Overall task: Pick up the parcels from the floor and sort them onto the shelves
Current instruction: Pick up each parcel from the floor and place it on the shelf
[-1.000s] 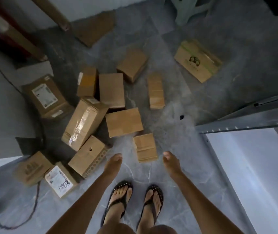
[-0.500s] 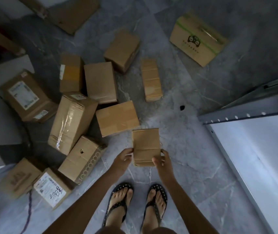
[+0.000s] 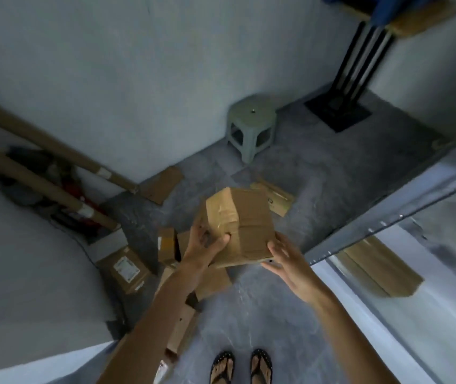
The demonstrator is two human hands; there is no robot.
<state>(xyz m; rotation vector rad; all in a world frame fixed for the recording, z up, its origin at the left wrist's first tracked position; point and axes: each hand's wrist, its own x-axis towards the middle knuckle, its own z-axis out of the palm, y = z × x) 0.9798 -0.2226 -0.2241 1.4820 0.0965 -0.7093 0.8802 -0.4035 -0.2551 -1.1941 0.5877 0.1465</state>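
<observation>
A small brown cardboard parcel (image 3: 242, 225) is held up in front of me, tilted, above the grey floor. My left hand (image 3: 204, 242) grips its left side, the thumb pressed on the near face. My right hand (image 3: 286, 261) touches the lower right corner from below with its fingers stretched out. Several other parcels lie on the floor below and to the left, among them a labelled box (image 3: 125, 268) and a small box (image 3: 165, 243), partly hidden by my left forearm. The metal shelf frame (image 3: 373, 225) runs along the right, with a flat brown parcel (image 3: 379, 270) on a lower shelf.
A pale green plastic stool (image 3: 251, 126) stands by the far wall. A black stand (image 3: 340, 112) is in the back right corner. Long cardboard tubes (image 3: 41, 184) lean at the left. A box with a green stripe (image 3: 276, 199) lies behind the held parcel.
Both hands closed on the small parcel and lifted it off the floor. The view swung up from the floor towards the wall and the shelf frame.
</observation>
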